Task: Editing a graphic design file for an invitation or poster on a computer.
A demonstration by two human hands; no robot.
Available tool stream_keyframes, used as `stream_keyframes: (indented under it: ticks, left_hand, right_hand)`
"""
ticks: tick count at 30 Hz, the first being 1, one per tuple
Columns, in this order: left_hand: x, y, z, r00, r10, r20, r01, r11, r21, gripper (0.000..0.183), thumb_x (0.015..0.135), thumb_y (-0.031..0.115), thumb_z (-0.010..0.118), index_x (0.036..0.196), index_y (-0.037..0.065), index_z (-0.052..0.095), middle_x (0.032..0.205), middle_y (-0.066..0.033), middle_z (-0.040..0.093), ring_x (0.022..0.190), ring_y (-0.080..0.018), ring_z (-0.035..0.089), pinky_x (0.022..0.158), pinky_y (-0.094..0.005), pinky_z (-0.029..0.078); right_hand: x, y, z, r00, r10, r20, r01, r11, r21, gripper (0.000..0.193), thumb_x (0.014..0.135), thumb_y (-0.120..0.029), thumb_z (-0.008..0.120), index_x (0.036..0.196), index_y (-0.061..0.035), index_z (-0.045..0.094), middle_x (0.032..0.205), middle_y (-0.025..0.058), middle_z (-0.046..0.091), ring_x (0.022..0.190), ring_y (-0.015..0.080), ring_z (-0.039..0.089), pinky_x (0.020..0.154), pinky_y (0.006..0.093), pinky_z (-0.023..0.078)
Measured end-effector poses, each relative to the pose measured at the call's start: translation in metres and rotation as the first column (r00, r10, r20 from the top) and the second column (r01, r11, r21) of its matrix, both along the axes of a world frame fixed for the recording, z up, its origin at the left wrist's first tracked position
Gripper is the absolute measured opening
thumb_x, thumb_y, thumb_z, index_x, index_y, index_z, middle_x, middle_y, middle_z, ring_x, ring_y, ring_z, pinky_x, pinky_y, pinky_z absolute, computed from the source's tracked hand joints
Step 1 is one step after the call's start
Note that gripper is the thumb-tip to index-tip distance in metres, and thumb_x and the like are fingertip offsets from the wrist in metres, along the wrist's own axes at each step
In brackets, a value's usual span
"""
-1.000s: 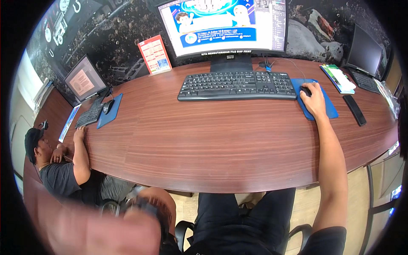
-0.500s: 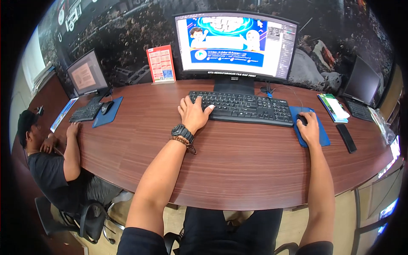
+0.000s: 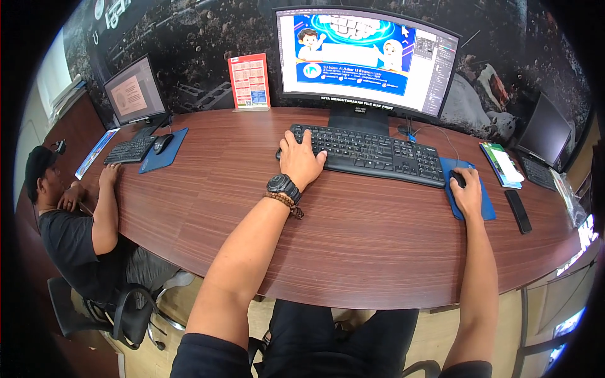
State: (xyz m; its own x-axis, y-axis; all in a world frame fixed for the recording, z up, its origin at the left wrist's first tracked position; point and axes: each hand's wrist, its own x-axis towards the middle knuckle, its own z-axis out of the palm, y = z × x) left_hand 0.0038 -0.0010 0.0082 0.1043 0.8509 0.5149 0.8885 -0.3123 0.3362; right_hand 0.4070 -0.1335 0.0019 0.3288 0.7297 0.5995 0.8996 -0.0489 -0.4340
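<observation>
My left hand [image 3: 300, 159] rests with spread fingers on the left end of a black keyboard [image 3: 372, 154]; the wrist wears a black watch and a beaded bracelet. At the right, my right hand [image 3: 467, 194] is wrapped over a black computer mouse [image 3: 458, 179], which sits on a blue mouse pad [image 3: 487, 206]. Behind the keyboard stands a wide curved monitor [image 3: 372, 53]. Its screen shows a blue and white graphic with two cartoon children, and tool panels along the right side.
At the left a person [image 3: 72, 233] sits by another monitor [image 3: 133, 91] with a keyboard and mouse. A red-framed calendar [image 3: 249, 83] stands at the back. Right of my mouse pad lie a black phone [image 3: 518, 211] and a green-edged booklet [image 3: 502, 165], near a dark monitor [image 3: 546, 130].
The view has turned slightly, so the monitor and keyboard appear further right and tilted. My left hand stays on the keyboard and my right hand on the mouse.
</observation>
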Motion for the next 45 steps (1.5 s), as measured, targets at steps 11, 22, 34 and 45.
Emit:
stream_keyframes:
  ticks: [11,22,34,45]
  left_hand:
    - [0.0,-0.002,-0.001,1.0,0.0,-0.005,0.0,0.999,-0.045,0.066,0.088,0.039,0.069,0.138,0.001,0.051,0.136,-0.0308,0.041,0.124,-0.0466,0.044,0.101,-0.0533,0.044]
    - [-0.006,0.002,-0.01,0.998,-0.038,0.04,0.037,0.999,0.017,0.081,0.084,0.055,0.071,0.14,0.001,0.05,0.139,-0.0309,0.039,0.129,-0.0441,0.035,0.109,-0.0549,0.029]
    - [-0.006,0.005,-0.017,1.0,-0.015,-0.005,0.015,0.998,0.062,0.081,0.083,0.055,0.072,0.14,0.002,0.049,0.138,-0.0305,0.04,0.128,-0.0435,0.037,0.108,-0.054,0.03]
    - [-0.005,0.005,-0.017,1.0,-0.013,-0.006,0.013,0.999,0.047,0.081,0.084,0.056,0.071,0.14,0.002,0.05,0.136,-0.0293,0.041,0.127,-0.0429,0.036,0.108,-0.054,0.03]
  right_hand:
    - [0.0,0.0,-0.001,1.0,0.019,0.012,-0.019,1.0,0.024,0.031,0.081,-0.018,0.067,0.109,-0.0035,0.069,0.111,0.0152,0.059,0.107,0.0345,0.059,0.095,0.0413,0.047]
    - [0.002,0.001,-0.003,0.999,0.032,-0.01,-0.032,0.999,0.026,0.033,0.082,-0.018,0.068,0.112,-0.0034,0.068,0.111,0.0171,0.059,0.108,0.0354,0.059,0.095,0.0419,0.047]
    - [0.001,0.001,-0.001,0.999,0.039,-0.008,-0.039,0.999,0.033,0.035,0.082,-0.018,0.068,0.114,-0.0026,0.067,0.112,0.0183,0.06,0.107,0.0365,0.06,0.094,0.0426,0.048]
    - [0.004,0.001,-0.003,0.999,0.042,0.008,-0.042,0.999,0.035,0.032,0.082,-0.017,0.068,0.11,-0.003,0.068,0.112,0.0177,0.059,0.107,0.0357,0.059,0.095,0.0422,0.047]
